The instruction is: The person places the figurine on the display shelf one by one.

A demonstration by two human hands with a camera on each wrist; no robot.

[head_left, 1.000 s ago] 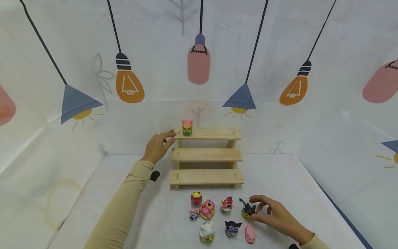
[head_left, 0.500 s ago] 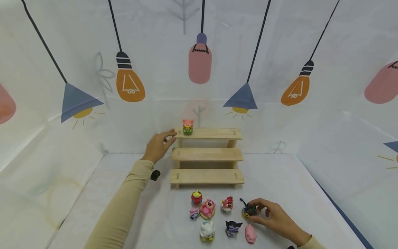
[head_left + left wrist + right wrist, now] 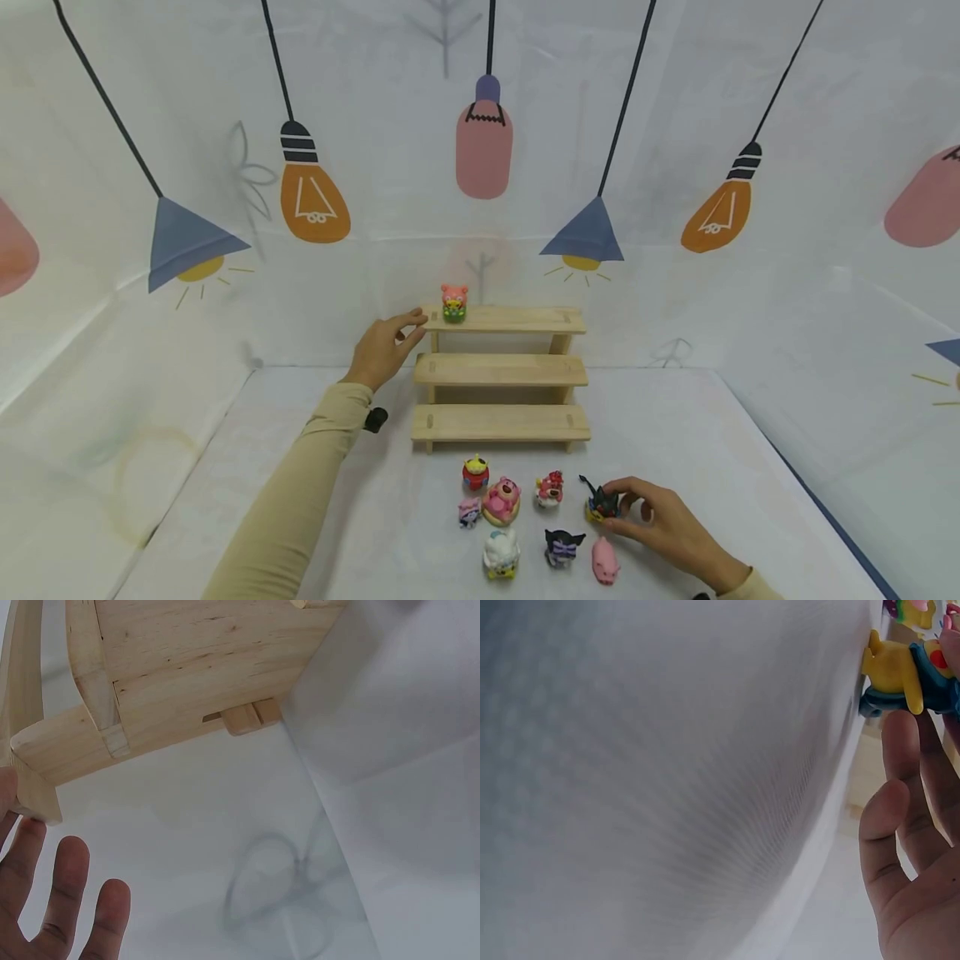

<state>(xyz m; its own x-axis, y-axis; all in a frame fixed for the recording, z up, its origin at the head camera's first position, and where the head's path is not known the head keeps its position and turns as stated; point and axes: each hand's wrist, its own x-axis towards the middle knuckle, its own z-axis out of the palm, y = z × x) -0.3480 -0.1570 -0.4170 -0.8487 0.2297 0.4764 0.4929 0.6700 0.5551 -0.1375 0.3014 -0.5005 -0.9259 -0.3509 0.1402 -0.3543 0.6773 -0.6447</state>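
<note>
My left hand point(image 3: 378, 350) holds the left end of the top step of a three-tier wooden display stand point(image 3: 501, 371). In the left wrist view, thumb and finger meet the end of a wooden board point(image 3: 37, 787), while other fingers point(image 3: 71, 877) stretch away from it. Lower right, my right hand point(image 3: 660, 521) pinches a small yellow figurine in a dark pointed hood point(image 3: 602, 503). Its yellow body point(image 3: 892, 667) lies against the fingertips in the right wrist view. On the top step, at its left, stands a pink-hooded figurine point(image 3: 453, 304).
Before the stand are a red-and-yellow figurine point(image 3: 476, 473), a pink bear point(image 3: 502, 502), a small purple figurine point(image 3: 469, 512), a red-and-white one point(image 3: 550, 490), a white one point(image 3: 502, 553), a black-eared one point(image 3: 562, 547) and a pink pig point(image 3: 604, 561). A printed cloth backdrop point(image 3: 390, 167) surrounds the white tabletop point(image 3: 660, 425).
My right thumb and fingers have closed in on the dark-hooded figurine from its right side. My left hand stays at the stand's top step.
</note>
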